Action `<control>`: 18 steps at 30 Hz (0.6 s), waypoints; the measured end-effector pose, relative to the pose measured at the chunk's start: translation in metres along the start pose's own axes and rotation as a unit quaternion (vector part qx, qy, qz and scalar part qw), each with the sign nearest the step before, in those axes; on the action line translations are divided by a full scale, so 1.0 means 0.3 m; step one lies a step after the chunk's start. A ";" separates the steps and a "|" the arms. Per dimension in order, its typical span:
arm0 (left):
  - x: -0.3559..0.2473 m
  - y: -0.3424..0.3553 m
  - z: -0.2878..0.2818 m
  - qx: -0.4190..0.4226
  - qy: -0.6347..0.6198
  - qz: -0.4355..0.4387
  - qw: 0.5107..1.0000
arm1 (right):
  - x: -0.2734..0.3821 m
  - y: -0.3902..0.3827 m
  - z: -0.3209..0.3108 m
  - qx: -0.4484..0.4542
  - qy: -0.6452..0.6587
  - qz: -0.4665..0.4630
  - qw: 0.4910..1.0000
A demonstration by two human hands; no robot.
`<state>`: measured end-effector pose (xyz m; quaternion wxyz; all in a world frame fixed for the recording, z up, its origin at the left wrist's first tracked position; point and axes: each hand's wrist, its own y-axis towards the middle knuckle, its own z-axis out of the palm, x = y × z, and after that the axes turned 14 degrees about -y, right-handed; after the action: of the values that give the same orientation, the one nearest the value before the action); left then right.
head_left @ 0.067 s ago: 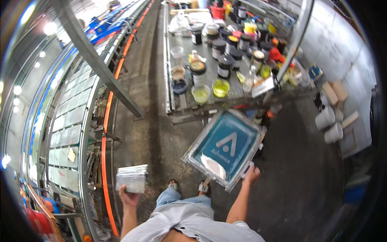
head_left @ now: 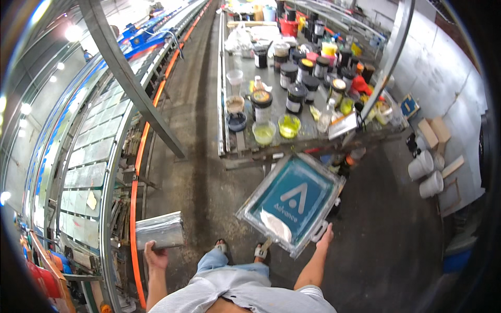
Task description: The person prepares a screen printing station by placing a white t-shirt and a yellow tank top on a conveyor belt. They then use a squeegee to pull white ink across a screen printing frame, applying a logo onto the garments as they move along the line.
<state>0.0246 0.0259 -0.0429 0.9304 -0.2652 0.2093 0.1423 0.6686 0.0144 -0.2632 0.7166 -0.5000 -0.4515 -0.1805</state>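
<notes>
From where I'm standing, there's room to reach between the grey block [head_left: 159, 231] and the blue frame [head_left: 292, 190], over the floor [head_left: 206, 201]. Left's tighter, orange rail [head_left: 134, 208] right by the block. Up ahead, tubs [head_left: 296, 98] crowd the table [head_left: 268, 78], slanted post [head_left: 122, 75] to its left.

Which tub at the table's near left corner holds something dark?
The corner tub, just in front of the beige tub; its contents look dark blue, not beige or yellow-green.

framed teal screen [head_left: 293, 201], aslant, silvery block [head_left: 159, 230], farther left
</notes>
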 end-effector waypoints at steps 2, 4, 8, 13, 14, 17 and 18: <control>-0.354 0.075 0.155 0.031 0.062 0.066 0.995 | -0.110 -0.177 0.210 0.076 0.065 0.117 0.988; -0.398 0.143 0.158 0.032 0.057 0.050 0.997 | -0.106 -0.195 0.187 0.115 0.020 0.117 0.986; -0.394 0.335 0.244 0.086 0.012 -0.003 0.996 | -0.082 -0.295 0.155 0.126 -0.175 0.035 0.976; -0.373 0.628 0.314 0.096 -0.073 -0.036 0.992 | -0.092 -0.548 0.013 0.041 -0.129 -0.084 0.987; -0.383 0.713 0.305 0.094 -0.068 -0.079 0.990 | -0.108 -0.643 -0.056 0.011 -0.105 -0.084 0.991; -0.451 0.934 0.225 0.049 -0.026 -0.134 0.989 | 0.075 -1.262 0.267 -0.168 -0.135 -0.011 0.976; -0.453 0.979 0.259 0.048 -0.036 -0.166 0.984 | 0.084 -1.315 0.343 -0.186 -0.132 -0.015 0.973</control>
<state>-0.1799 0.2885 -0.0474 0.9596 -0.2461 0.1356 -0.0145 0.3537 -0.0618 -0.0143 0.5419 -0.6376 -0.5080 -0.2043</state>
